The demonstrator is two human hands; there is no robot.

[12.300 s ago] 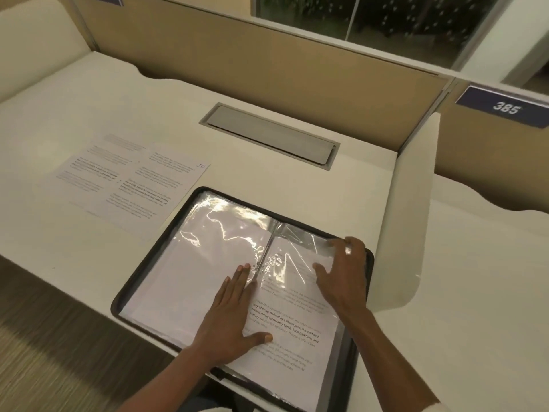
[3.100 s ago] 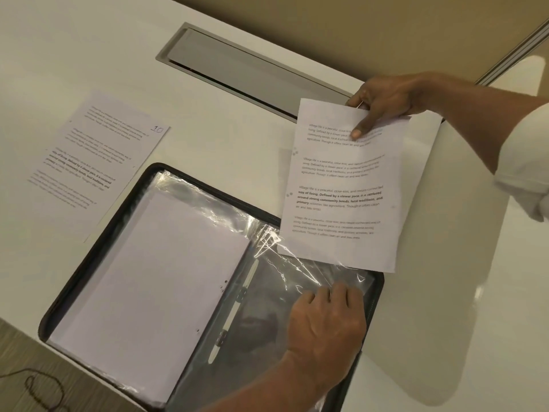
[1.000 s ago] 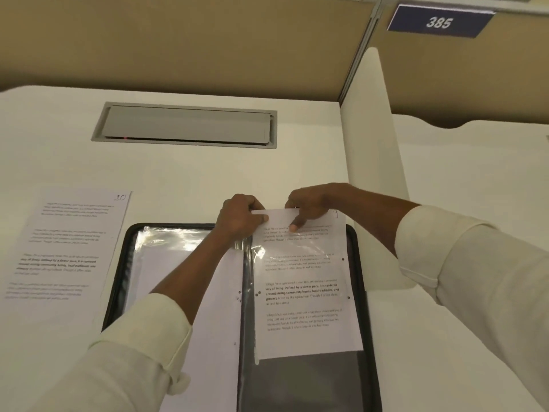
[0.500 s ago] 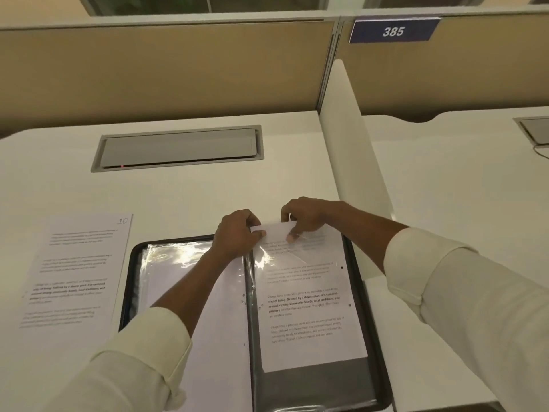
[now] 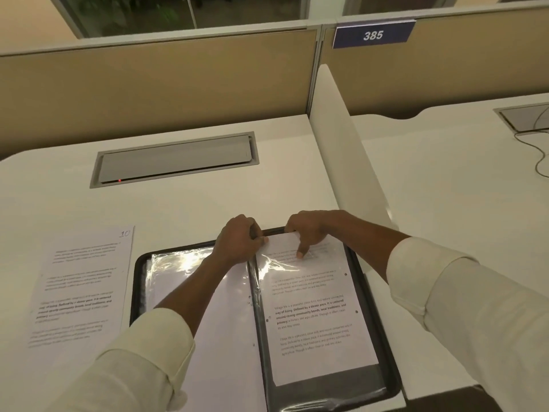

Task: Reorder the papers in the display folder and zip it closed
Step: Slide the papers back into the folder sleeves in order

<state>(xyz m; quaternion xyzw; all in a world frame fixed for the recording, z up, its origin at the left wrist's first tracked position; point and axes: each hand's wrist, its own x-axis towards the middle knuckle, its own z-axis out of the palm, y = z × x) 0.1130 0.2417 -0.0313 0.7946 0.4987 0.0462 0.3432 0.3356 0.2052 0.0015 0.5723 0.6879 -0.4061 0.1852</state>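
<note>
A black zip display folder (image 5: 372,295) lies open on the white desk. Its left side holds clear sleeves over a blank white sheet (image 5: 225,337). On the right, a printed sheet (image 5: 315,316) sits most of the way inside a clear sleeve, its top edge still sticking out. My left hand (image 5: 239,239) pinches the sleeve's mouth at the top near the spine. My right hand (image 5: 307,231) holds the sheet's top edge, forefinger pressing down on the paper. A second printed sheet (image 5: 80,286) marked 10 lies loose on the desk to the left.
A grey cable hatch (image 5: 175,159) is set into the desk behind the folder. A white divider (image 5: 338,144) rises just right of the folder, with another desk and a cable (image 5: 537,153) beyond it. Tan partition walls stand at the back.
The printed sheet has slid a little deeper into the right sleeve. Both hands stay at the sleeve's top edge; the view has tilted up slightly.
</note>
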